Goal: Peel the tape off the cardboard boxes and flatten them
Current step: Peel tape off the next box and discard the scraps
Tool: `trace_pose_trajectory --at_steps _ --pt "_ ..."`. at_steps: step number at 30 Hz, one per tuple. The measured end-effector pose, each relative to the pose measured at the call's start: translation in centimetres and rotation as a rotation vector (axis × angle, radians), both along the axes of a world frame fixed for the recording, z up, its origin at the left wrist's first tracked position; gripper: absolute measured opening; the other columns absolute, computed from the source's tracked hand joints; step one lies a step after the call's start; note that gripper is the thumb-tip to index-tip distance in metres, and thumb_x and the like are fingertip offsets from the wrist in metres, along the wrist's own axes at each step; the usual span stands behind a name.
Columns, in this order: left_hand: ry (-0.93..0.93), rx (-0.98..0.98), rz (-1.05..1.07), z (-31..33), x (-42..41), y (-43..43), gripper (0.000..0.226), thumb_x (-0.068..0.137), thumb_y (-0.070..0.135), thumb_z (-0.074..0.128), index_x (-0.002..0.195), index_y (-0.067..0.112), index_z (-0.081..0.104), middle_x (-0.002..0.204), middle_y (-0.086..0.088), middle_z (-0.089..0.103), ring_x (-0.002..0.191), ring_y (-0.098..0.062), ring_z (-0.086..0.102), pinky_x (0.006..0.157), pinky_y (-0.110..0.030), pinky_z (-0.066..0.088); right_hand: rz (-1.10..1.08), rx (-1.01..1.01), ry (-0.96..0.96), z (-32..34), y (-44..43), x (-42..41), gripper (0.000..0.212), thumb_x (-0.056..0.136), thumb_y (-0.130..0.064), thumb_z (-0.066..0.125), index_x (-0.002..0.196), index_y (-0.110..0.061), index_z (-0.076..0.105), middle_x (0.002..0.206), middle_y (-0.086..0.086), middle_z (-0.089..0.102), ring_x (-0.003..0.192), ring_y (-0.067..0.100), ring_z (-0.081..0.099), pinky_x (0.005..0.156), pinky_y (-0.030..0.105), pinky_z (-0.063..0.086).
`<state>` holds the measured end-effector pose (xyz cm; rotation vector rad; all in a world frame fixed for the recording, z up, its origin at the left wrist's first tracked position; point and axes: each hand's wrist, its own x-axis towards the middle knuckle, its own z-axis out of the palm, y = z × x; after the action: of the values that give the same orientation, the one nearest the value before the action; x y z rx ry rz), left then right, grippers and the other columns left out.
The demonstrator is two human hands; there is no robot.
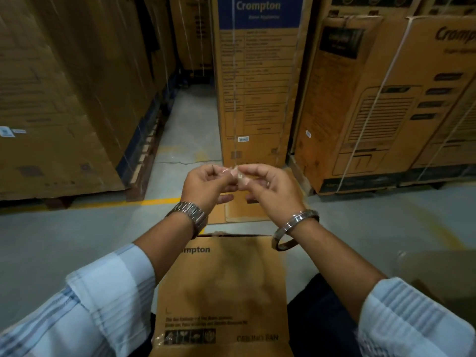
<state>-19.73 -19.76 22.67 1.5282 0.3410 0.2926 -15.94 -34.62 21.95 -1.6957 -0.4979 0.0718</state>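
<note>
While cardboard box [221, 287] lies below, left hand [203, 185] and right hand [270, 191] meet, fingers of both pinching clear tape scrap [240, 176].

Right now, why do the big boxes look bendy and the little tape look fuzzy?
Head view: the wide-angle lens bows the stacked boxes near the edges; the light is dim and the corners are darker; the tape, pinched between the left hand and the right hand, is small, see-through and slightly blurred.
</note>
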Motion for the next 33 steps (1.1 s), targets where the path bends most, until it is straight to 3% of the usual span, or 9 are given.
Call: trace_pose_trajectory --at_steps 3,7,11,13,17,20,23,28,33 --pt "0.007 0.19 -0.084 0.0 0.9 -2.9 0.022 0.096 0.029 0.065 0.082 0.016 0.074 0.08 -0.003 0.077 0.075 -0.02 0.074 0.069 -0.041 0.063 -0.084 0.02 -0.059 0.0 -2.1 0.8 0.024 0.086 -0.021 0.078 0.109 -0.017 0.072 0.089 -0.001 0.076 0.079 0.015 0.074 0.064 0.031 0.062" --pt "-0.016 0.256 -0.365 0.1 1.9 -7.1 0.037 0.105 0.039 0.044 0.112 0.018 0.074 0.103 0.0 0.077 0.091 -0.021 0.074 0.077 -0.04 0.061 -0.277 0.086 -0.017 -0.2 -6.9 3.1 0.008 0.093 -0.019 0.07 0.098 -0.013 0.07 0.071 0.0 0.073 0.058 0.013 0.066 0.051 0.032 0.057" --pt "-0.076 0.378 -0.402 0.5 4.7 -11.1 0.015 0.096 0.033 0.065 0.104 0.023 0.072 0.097 0.004 0.076 0.085 -0.017 0.074 0.076 -0.044 0.063 -0.31 0.073 -0.004 -1.1 -12.9 3.9 0.012 0.098 -0.02 0.063 0.092 -0.017 0.072 0.074 0.002 0.073 0.058 0.014 0.065 0.053 0.032 0.055" --pt "-0.072 0.36 -0.405 0.8 6.3 -13.9 0.02 0.086 0.028 0.078 0.099 0.019 0.065 0.09 0.0 0.071 0.078 -0.021 0.074 0.067 -0.042 0.063 -0.308 0.06 -0.008 -1.3 -15.8 3.6 0.015 0.098 -0.019 0.062 0.09 -0.022 0.074 0.075 0.0 0.073 0.065 0.016 0.068 0.057 0.033 0.057" --pt "-0.04 0.393 -0.578 0.4 9.0 -21.5 0.012 0.086 0.014 0.077 0.09 0.013 0.066 0.08 -0.006 0.069 0.068 -0.017 0.071 0.062 -0.037 0.06 -0.382 0.276 0.194 -1.9 -22.7 3.1 0.019 0.102 -0.012 0.054 0.11 -0.01 0.071 0.087 0.008 0.074 0.073 0.021 0.072 0.067 0.037 0.061" --pt "-0.085 0.438 -0.711 -0.9 10.2 -27.4 0.009 0.087 0.009 0.075 0.09 0.017 0.073 0.082 -0.002 0.074 0.078 -0.018 0.073 0.067 -0.034 0.06 -0.484 0.323 0.236 -2.6 -28.7 2.2 0.017 0.094 -0.008 0.067 0.111 -0.009 0.069 0.095 0.012 0.074 0.081 0.022 0.073 0.066 0.031 0.061" --pt "-0.081 0.423 -0.948 -1.9 9.9 -33.1 0.024 0.091 0.004 0.068 0.111 0.018 0.074 0.103 0.0 0.077 0.094 -0.018 0.074 0.076 -0.034 0.061 -0.66 0.344 0.258 -3.8 -35.3 1.2 0.023 0.089 0.011 0.062 0.098 -0.01 0.064 0.095 0.018 0.068 0.077 0.026 0.071 0.062 0.031 0.061" --pt "-0.036 0.378 -1.091 -3.4 8.3 -40.7 0.022 0.093 0.008 0.067 0.113 0.015 0.073 0.101 0.001 0.076 0.092 -0.02 0.074 0.084 -0.042 0.059 -0.989 0.085 0.274 -7.3 -46.4 -2.2 0.04 0.089 0.017 0.043 0.11 -0.014 0.058 0.104 0.014 0.066 0.072 0.022 0.069 0.052 0.028 0.057" --pt "0.009 0.42 -1.25 -4.8 6.9 -45.1 0.016 0.094 0.013 0.068 0.108 0.019 0.073 0.097 -0.006 0.077 0.092 -0.017 0.074 0.083 -0.037 0.059 -1.216 -0.232 0.29 -10.3 -54.1 -7.6 0.046 0.083 0.013 0.054 0.08 -0.029 0.072 0.097 -0.003 0.072 0.101 0.02 0.068 0.089 0.034 0.056"
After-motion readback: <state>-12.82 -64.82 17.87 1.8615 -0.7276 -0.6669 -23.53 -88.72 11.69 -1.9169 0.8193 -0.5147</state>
